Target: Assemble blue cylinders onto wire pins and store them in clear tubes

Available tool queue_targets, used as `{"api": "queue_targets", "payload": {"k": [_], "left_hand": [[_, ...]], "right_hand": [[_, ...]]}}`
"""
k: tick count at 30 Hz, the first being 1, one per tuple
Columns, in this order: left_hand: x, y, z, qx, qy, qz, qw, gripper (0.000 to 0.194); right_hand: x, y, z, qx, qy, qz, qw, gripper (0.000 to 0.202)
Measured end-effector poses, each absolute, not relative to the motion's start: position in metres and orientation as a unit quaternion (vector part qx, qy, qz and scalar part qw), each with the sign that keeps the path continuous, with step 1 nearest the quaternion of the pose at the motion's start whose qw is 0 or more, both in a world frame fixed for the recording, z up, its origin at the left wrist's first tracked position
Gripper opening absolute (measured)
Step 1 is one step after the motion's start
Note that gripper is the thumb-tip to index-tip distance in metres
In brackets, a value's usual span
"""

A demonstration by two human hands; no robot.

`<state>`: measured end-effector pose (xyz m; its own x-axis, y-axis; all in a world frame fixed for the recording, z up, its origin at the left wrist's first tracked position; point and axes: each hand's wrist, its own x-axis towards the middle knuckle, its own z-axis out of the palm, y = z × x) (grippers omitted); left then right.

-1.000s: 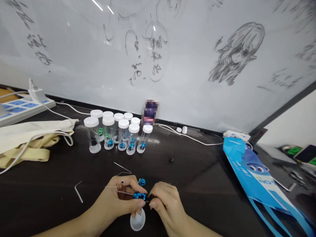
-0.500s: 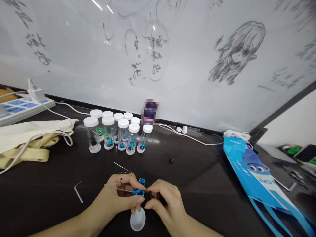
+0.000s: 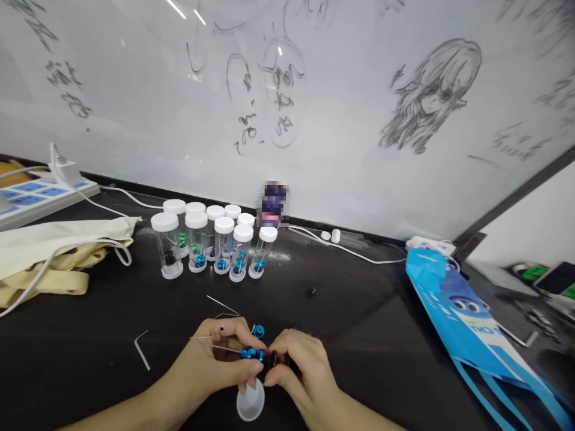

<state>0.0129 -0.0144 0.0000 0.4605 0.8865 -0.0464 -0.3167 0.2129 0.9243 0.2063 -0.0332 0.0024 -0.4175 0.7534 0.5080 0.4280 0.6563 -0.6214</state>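
Observation:
My left hand point(image 3: 215, 359) is closed, its thumb and fingers around a small shiny blue metal part point(image 3: 251, 353). A thin metal rod point(image 3: 227, 347) runs from that part back across the palm. Against its right end sits a black ringed part point(image 3: 270, 359), pinched by the thumb and fingers of my right hand point(image 3: 305, 368). Both parts lie in one line; how they join is hidden by my fingers. Just behind them rests another small blue part point(image 3: 258, 331). A round white cap point(image 3: 250, 404) is below my left fingertips; whether they touch it I cannot tell.
Several clear tubes point(image 3: 223, 245) with white lids hold blue, green and black parts. Hex keys point(image 3: 142, 352) and a bent wire point(image 3: 222, 304) lie on the dark table, with a small black part point(image 3: 311, 292). A cloth bag point(image 3: 58, 242) is left, a blue bag point(image 3: 449, 317) right.
My right hand's fingers have shifted slightly around the black part, and the joined parts have tilted a little. Everything else on the table stays where it was.

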Motion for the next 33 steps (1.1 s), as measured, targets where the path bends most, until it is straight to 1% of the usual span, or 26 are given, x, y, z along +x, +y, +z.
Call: {"api": "queue_targets", "payload": {"k": [4, 6, 10, 12, 16, 21, 24, 28, 33], "left_hand": [[0.0124, -0.0146, -0.0026, 0.467, 0.315, 0.420, 0.711, 0.013], [0.0123, -0.0146, -0.0029, 0.468, 0.311, 0.420, 0.712, 0.014], [0.0124, -0.0153, -0.0014, 0.475, 0.298, 0.416, 0.716, 0.013], [0.0125, -0.0157, -0.0013, 0.476, 0.302, 0.415, 0.714, 0.012], [0.0135, -0.0158, -0.0049, 0.480, 0.294, 0.407, 0.719, 0.015], [0.0139, -0.0160, -0.0086, 0.470, 0.306, 0.417, 0.715, 0.018], [0.0122, -0.0162, -0.0083, 0.459, 0.334, 0.423, 0.706, 0.016], [0.0089, -0.0156, -0.0083, 0.455, 0.343, 0.426, 0.703, 0.018], [0.0082, -0.0139, -0.0095, 0.457, 0.334, 0.428, 0.705, 0.017]], "right_hand": [[0.2051, -0.0328, 0.0027, -0.349, -0.812, 0.194, 0.425, 0.018], [0.2045, -0.0330, 0.0036, -0.350, -0.812, 0.193, 0.426, 0.018], [0.2046, -0.0338, 0.0064, -0.366, -0.814, 0.199, 0.405, 0.039], [0.2048, -0.0338, 0.0077, -0.370, -0.819, 0.195, 0.393, 0.046], [0.2044, -0.0335, 0.0093, -0.362, -0.832, 0.196, 0.371, 0.052], [0.2050, -0.0338, 0.0084, -0.377, -0.821, 0.205, 0.377, 0.057], [0.2059, -0.0349, 0.0074, -0.392, -0.815, 0.211, 0.369, 0.053], [0.2053, -0.0354, 0.0081, -0.403, -0.817, 0.202, 0.359, 0.039], [0.2030, -0.0335, 0.0115, -0.386, -0.810, 0.214, 0.386, 0.021]]}}
